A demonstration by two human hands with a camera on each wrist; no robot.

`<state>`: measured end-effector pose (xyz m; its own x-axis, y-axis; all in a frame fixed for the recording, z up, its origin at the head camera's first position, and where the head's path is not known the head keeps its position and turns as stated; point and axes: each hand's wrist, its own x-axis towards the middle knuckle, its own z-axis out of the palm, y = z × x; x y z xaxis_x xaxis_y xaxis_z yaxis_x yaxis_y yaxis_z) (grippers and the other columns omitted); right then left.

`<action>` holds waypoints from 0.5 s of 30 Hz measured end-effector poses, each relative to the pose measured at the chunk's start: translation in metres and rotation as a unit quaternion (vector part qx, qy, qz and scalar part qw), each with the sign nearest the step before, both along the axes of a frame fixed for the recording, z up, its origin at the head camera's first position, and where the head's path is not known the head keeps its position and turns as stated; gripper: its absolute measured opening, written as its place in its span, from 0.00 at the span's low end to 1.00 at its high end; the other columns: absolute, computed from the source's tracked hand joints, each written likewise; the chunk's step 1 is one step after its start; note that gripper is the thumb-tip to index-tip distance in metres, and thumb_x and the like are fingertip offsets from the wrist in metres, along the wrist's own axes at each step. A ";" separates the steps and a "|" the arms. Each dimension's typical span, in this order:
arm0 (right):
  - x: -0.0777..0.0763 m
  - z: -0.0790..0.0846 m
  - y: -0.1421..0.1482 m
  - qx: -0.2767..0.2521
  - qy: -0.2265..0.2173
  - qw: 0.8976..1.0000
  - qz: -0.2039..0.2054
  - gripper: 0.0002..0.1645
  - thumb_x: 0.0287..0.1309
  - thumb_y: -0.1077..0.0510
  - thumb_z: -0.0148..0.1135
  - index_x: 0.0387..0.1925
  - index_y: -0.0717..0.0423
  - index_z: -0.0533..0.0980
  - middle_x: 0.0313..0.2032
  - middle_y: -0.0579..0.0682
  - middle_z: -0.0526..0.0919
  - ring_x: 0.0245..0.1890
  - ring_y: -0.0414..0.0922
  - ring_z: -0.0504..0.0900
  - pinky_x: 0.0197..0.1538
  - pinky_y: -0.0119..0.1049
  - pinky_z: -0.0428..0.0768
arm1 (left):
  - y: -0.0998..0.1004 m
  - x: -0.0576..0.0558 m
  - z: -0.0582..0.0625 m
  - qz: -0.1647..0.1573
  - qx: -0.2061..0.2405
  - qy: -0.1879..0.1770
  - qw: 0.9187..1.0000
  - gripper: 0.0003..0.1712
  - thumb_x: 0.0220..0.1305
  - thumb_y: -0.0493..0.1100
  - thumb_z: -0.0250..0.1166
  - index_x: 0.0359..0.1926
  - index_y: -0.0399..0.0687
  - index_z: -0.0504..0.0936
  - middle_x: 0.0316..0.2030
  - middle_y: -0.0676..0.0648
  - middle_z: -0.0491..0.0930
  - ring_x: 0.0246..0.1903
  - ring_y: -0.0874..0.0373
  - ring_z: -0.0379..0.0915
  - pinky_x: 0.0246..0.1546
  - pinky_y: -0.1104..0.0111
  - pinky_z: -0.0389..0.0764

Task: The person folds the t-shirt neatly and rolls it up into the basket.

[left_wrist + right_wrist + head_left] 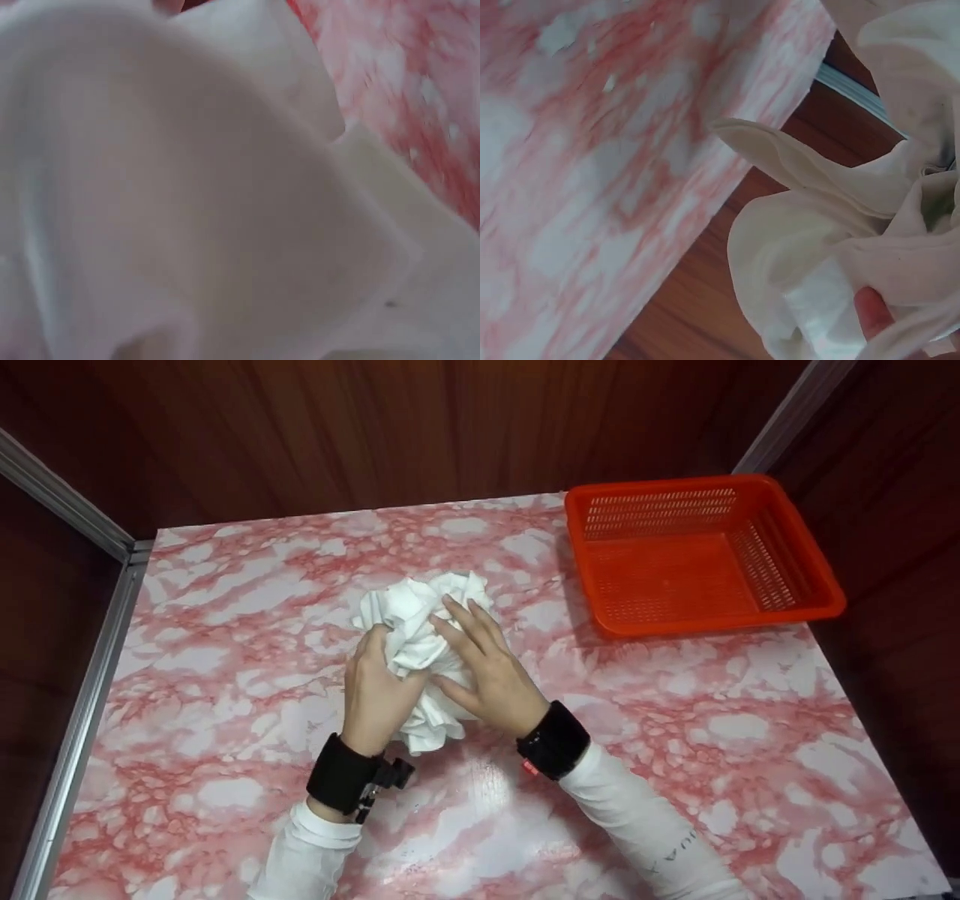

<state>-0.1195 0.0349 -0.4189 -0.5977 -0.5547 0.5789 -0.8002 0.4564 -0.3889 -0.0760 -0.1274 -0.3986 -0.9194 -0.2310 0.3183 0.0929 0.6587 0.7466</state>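
Note:
A crumpled white cloth point(420, 622) is bunched up between both hands over the middle of the table. Its left side is gripped by my left hand point(379, 690), thumb on the near face and the other fingers partly hidden behind the folds. My right hand point(491, 675) lies against the right side with its fingers spread and fairly straight. Loose folds of the cloth point(187, 187) fill most of the left wrist view, blurred. One fingertip point(870, 311) shows against the cloth point(802, 240) in the right wrist view. Whether the bundle touches the table cannot be told.
An orange-red plastic basket point(675, 622) with slotted sides stands at the table's back right corner. The table point(247, 675) has a pink and white marbled top. Dark wooden panels point(360, 435) with metal edging enclose the back and sides.

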 end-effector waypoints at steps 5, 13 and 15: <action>0.008 -0.015 0.038 0.058 0.013 0.998 -0.030 0.41 0.49 0.50 0.62 0.65 0.47 0.57 0.66 0.53 0.54 0.65 0.55 0.54 0.64 0.43 0.57 | 0.015 0.021 -0.024 -0.032 -0.060 -0.003 0.998 0.26 0.45 0.46 0.67 0.47 0.47 0.71 0.40 0.48 0.69 0.32 0.55 0.70 0.31 0.64 0.73; 0.008 -0.050 0.098 0.077 -0.151 0.971 -0.168 0.41 0.48 0.53 0.63 0.64 0.43 0.57 0.65 0.56 0.56 0.58 0.55 0.65 0.50 0.51 0.72 | -0.027 0.043 -0.068 0.041 -0.092 -0.058 0.993 0.30 0.54 0.53 0.62 0.57 0.51 0.68 0.52 0.43 0.65 0.49 0.48 0.61 0.40 0.55 0.60; 0.008 -0.053 0.109 0.055 -0.186 0.962 -0.190 0.40 0.49 0.53 0.62 0.64 0.45 0.58 0.63 0.58 0.58 0.57 0.56 0.65 0.49 0.54 0.72 | -0.037 0.046 -0.073 0.059 -0.091 -0.077 0.991 0.30 0.54 0.53 0.61 0.57 0.50 0.67 0.53 0.41 0.65 0.49 0.45 0.61 0.40 0.53 0.60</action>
